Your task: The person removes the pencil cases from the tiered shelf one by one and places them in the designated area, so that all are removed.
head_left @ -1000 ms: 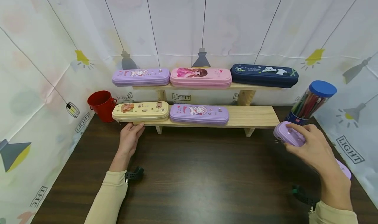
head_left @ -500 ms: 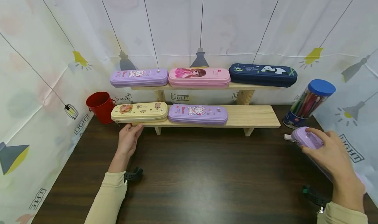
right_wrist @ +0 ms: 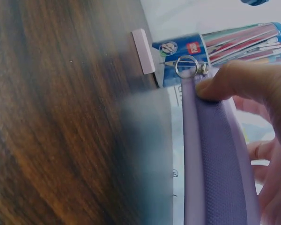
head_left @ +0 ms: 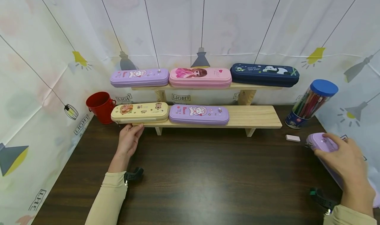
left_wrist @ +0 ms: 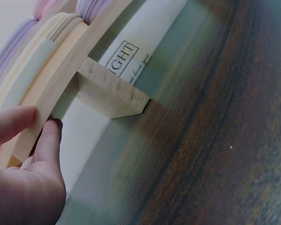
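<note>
In the head view my right hand (head_left: pixel 345 160) grips a long purple pencil case (head_left: pixel 323 142) near its far end, at the table's right side. Close up in the right wrist view, the thumb presses the case's textured side (right_wrist: pixel 220 150), beside a metal ring (right_wrist: pixel 186 66). My left hand (head_left: pixel 128 142) pinches the front edge of the lower wooden shelf (head_left: pixel 252 116) at its left end, thumb and finger on either side of the board. Just above it lies a yellow pencil case (head_left: pixel 141 113). Another purple pencil case (head_left: pixel 199 114) sits beside that one.
A pale pink eraser-like block (head_left: pixel 293 138) lies on the dark table (head_left: pixel 207 172), near a blue-lidded tub of pencils (head_left: pixel 308 103). The upper shelf bears purple (head_left: pixel 139 78), pink (head_left: pixel 202 76) and navy panda (head_left: pixel 264 75) cases. A red bucket (head_left: pixel 101 107) stands left.
My right hand has moved right and toward me with the purple pencil case, uncovering the pale block beside the tub. The left hand stays at the shelf edge.
</note>
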The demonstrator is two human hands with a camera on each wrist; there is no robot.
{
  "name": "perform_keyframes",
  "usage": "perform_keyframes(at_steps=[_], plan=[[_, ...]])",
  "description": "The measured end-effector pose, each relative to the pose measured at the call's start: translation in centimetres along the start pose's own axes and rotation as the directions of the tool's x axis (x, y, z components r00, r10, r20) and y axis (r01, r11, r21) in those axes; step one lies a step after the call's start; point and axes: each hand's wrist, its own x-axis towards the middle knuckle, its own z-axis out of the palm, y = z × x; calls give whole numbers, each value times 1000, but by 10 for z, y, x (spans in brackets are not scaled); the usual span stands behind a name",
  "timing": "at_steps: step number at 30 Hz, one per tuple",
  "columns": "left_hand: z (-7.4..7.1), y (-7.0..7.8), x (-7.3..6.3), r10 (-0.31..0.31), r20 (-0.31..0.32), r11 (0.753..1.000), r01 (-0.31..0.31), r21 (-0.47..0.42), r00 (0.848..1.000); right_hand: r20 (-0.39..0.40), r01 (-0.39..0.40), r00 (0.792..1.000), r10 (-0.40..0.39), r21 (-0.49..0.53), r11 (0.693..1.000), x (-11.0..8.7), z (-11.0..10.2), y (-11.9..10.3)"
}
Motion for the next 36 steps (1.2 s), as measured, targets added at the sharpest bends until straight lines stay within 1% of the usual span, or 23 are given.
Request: perform_keyframes(at_steps=[5,9,15,25,28,30,33,36], plan=[[0,0,1,-4,-7,1000,4,3,1000,36,-42,998,43,-21,999,0,1,6],[-1,-2,0,7,-13,1000,-7,25,1000,72,-47,996,50,-38,998,1,5,9],[-2,-3,0,8,-16,1000,-7,21,1000,115,-68,991,73,-52,996,2,6,12],[0,-2,1,15,-5,1000,-14,21,1000,178,-56,982,68,-72,996,-1,0,15],[0,-2,2,12,-11,1000,-12,17,1000,176,-47,983,59,-67,997,-1,-3,12],[0,-2,2,12,-15,1000,-11,16,1000,157,-29,987,37,-52,998,0,-4,7],[-1,-3,2,11,-14,1000,-11,16,1000,103,33,994,-30,-25,999,1,-7,-3],[-1,-3,2,12,-10,1000,-12,12,1000,82,89,993,-88,-14,996,4,-9,-19]])
